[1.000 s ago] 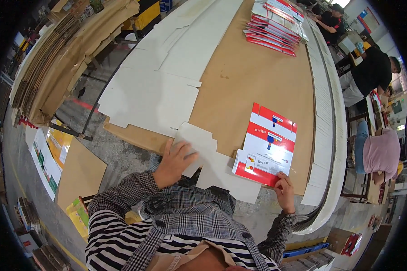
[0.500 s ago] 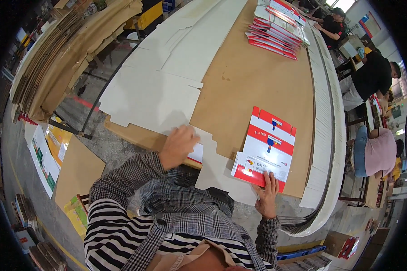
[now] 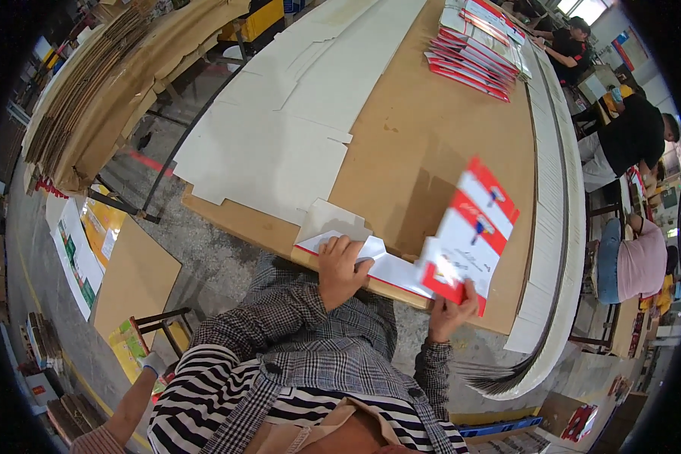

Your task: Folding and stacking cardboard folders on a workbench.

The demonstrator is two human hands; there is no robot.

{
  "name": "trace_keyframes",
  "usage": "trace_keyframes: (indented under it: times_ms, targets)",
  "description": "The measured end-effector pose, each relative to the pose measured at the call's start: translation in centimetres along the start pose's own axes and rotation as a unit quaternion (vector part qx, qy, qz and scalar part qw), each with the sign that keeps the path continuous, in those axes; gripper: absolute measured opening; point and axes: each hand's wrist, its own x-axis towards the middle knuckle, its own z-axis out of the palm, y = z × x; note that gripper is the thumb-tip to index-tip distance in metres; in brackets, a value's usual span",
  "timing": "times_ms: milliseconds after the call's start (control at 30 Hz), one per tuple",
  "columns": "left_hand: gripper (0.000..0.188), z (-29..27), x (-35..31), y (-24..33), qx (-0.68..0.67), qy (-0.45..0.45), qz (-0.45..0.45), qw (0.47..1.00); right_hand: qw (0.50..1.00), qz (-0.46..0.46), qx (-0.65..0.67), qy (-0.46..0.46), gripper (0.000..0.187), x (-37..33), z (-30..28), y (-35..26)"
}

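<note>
Touching white blank (image 3: 398,275), left hand (image 3: 343,270) half-open; right hand (image 3: 453,309) pinching blurred red-and-white carton sheet (image 3: 473,231), apparently raised

at the upper left, layered brown cardboard sheets (image 3: 83,106) lie in a pile, with a yellow panel (image 3: 257,29) and a white container (image 3: 235,54) beyond them. a red line (image 3: 150,162) marks the grey concrete floor (image 3: 221,256). lower down, a plain brown board (image 3: 140,276) lies next to a green-and-white printed sheet (image 3: 77,253) and a yellow package (image 3: 104,227), near a dark-framed stool (image 3: 160,324). another person's striped pink sleeve (image 3: 97,442) shows at the bottom left. on the right, one person in a black top (image 3: 629,140) bends forward, and another wears a pink top (image 3: 635,253) with blue trousers (image 3: 607,261); below them, a blue bar (image 3: 503,429) runs near a brown box (image 3: 558,415), and a bright window (image 3: 581,9) shines at the upper right
</note>
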Motion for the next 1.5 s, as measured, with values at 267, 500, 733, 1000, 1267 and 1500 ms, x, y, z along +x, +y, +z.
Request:
trace_keyframes:
  times_ms: [267, 500, 733, 1000, 1267, 1500]
  targets:
    - [0.047, -2.0, -2.4, -0.8, 0.106, -0.114, 0.238, 0.959, 0.994, -0.044, -0.022, -0.094, 0.025, -1.7, -1.6, 0.3]
    - [0.037, -5.5, -5.2, -1.0, -0.278, -0.29, -0.075, 0.913, 0.993, -0.054, -0.026, -0.1, 0.026, -2.0, -2.0, 0.1]
    - [0.031, -6.9, -3.9, -1.9, -0.476, -0.104, -0.427, 0.762, 0.993, -0.054, 0.001, -0.106, 0.024, -1.6, -2.7, 0.2]
    - [0.016, -4.6, 2.7, 2.1, -0.133, -0.116, 0.231, 0.957, 0.993, 0.014, 0.058, -0.103, 0.021, -1.2, -4.3, -1.8]
    - [0.021, -1.2, 0.7, 0.1, -0.221, -0.174, 0.186, 0.941, 0.991, 0.071, 0.096, -0.054, 0.018, -1.0, -4.3, -1.9]
    - [0.028, 0.1, 0.2, 0.7, -0.254, -0.106, 0.117, 0.954, 0.999, 0.025, 0.011, -0.045, 0.034, -0.2, -2.9, -2.0]
